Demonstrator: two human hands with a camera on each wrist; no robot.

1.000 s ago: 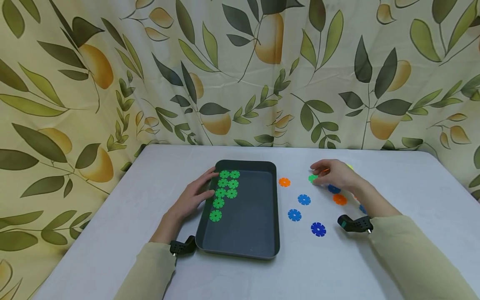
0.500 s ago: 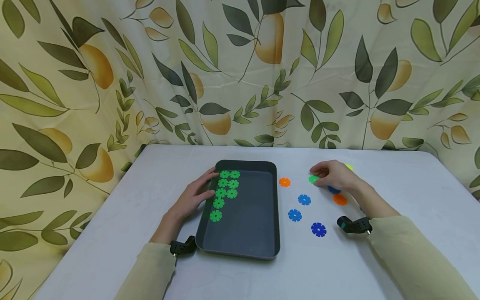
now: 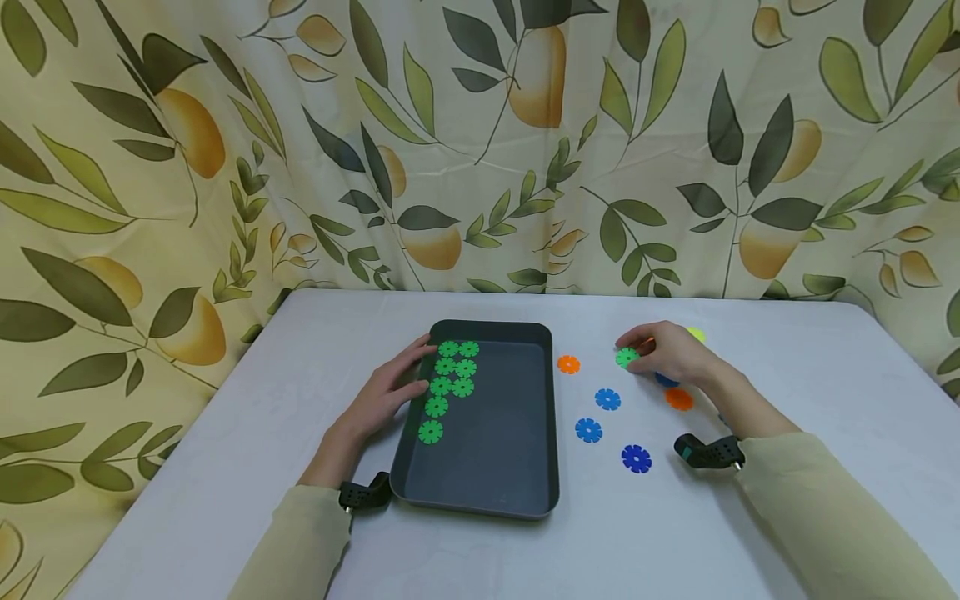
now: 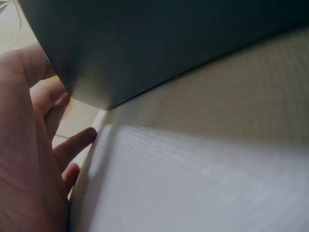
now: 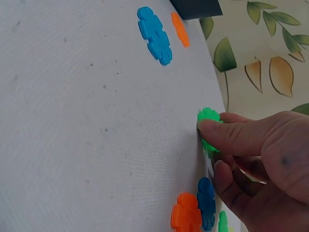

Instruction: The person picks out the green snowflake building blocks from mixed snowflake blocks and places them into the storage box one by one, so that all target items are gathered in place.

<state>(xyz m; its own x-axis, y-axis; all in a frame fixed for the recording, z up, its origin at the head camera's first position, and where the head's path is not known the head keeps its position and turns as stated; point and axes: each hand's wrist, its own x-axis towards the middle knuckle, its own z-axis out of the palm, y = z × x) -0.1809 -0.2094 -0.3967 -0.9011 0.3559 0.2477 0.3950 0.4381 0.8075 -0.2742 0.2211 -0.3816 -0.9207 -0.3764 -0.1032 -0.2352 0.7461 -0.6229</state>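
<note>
My right hand (image 3: 675, 350) pinches a green flower-shaped disc (image 3: 627, 358) between thumb and fingers, low over the white table. The right wrist view shows the thumb lying across the green disc (image 5: 210, 126), with the other fingers curled behind. Near that hand lie an orange disc (image 3: 679, 400) and a blue disc (image 3: 667, 380) partly hidden by it. My left hand (image 3: 381, 390) rests against the left side of a dark grey tray (image 3: 510, 450), fingers loosely extended at its rim. Several green discs (image 3: 441, 386) lie along the tray's left side, in two columns at the far end.
Between tray and right hand lie an orange disc (image 3: 569, 364), two lighter blue discs (image 3: 608, 399) and a dark blue disc (image 3: 637, 458). A yellow disc (image 3: 697, 334) shows behind the right hand. A patterned curtain (image 3: 480, 167) hangs behind the table (image 3: 247, 467).
The right thumb and fingers have closed on the green disc, which shows more fully beside the fingertips now. The left hand and the tray stay put.
</note>
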